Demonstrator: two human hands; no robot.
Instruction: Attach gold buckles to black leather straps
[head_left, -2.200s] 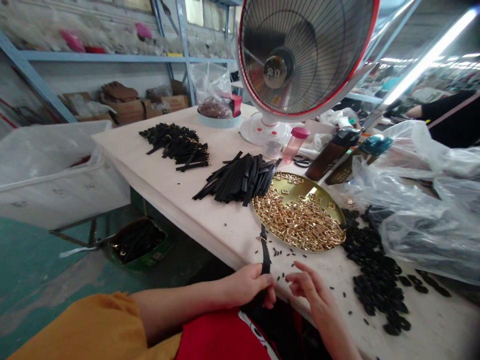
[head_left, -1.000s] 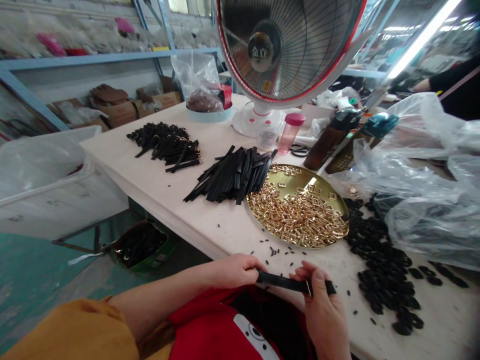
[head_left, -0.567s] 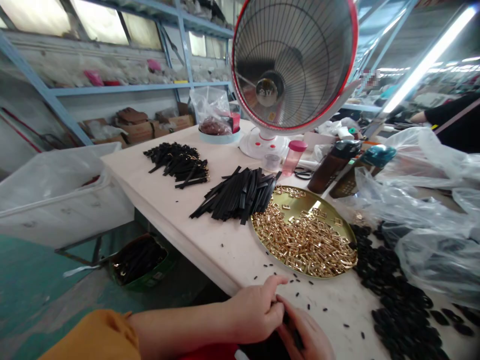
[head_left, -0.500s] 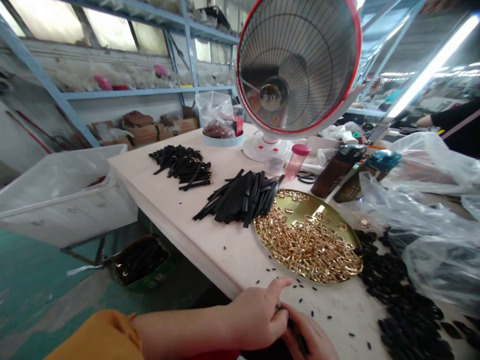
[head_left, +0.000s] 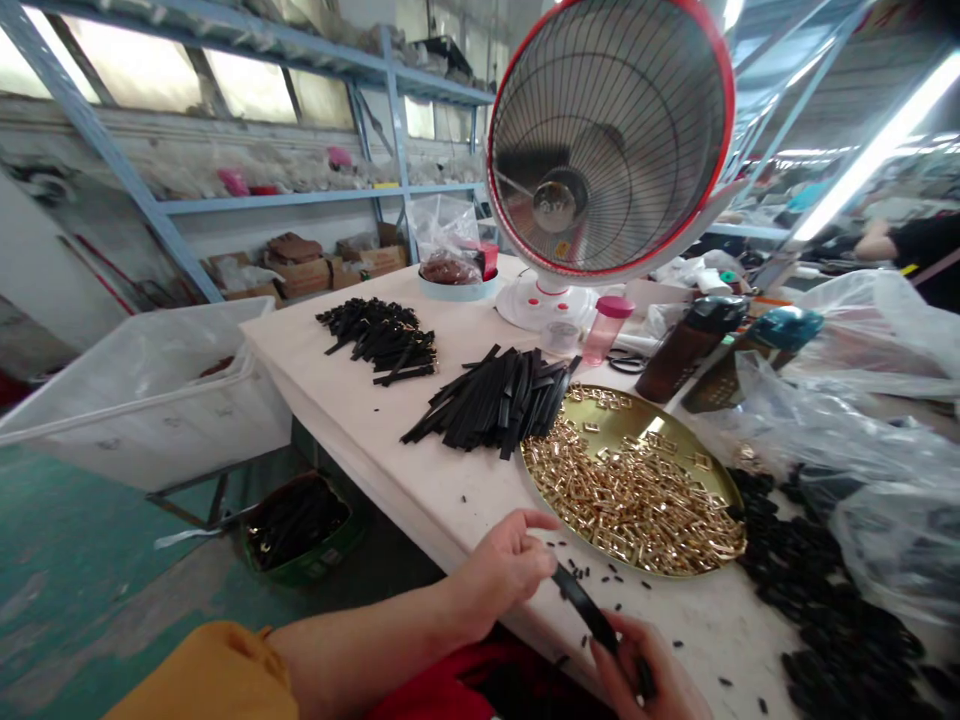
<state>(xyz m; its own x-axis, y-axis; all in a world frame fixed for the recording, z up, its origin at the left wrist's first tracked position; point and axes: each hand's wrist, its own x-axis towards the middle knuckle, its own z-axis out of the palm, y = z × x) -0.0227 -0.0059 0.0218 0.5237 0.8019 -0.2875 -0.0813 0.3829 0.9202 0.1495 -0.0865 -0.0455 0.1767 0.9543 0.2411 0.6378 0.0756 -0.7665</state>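
A black strap (head_left: 581, 603) runs slantwise between my two hands at the table's front edge. My left hand (head_left: 510, 562) pinches its upper end, with the index finger stretched out. Its lower part lies in the closed fingers of my right hand (head_left: 649, 670). Just beyond the hands stands a round gold tray (head_left: 637, 418) heaped with small gold metal buckles (head_left: 637, 500). A pile of black straps (head_left: 495, 400) rests against the tray's left rim. Tiny black bits (head_left: 607, 572) are scattered on the table near my hands.
At the table's back stands a round heater (head_left: 611, 140) with a red rim. A second strap pile (head_left: 382, 335) lies further left. Loose black pieces (head_left: 832, 600), plastic bags (head_left: 892, 530) and dark bottles (head_left: 690, 345) fill the right side. A white bin (head_left: 150, 420) stands beyond the left edge.
My hands have moved apart, and the black strap now shows stretched between them. The left hand has risen slightly to the left; the right has shifted right. The whole view has shifted slightly.
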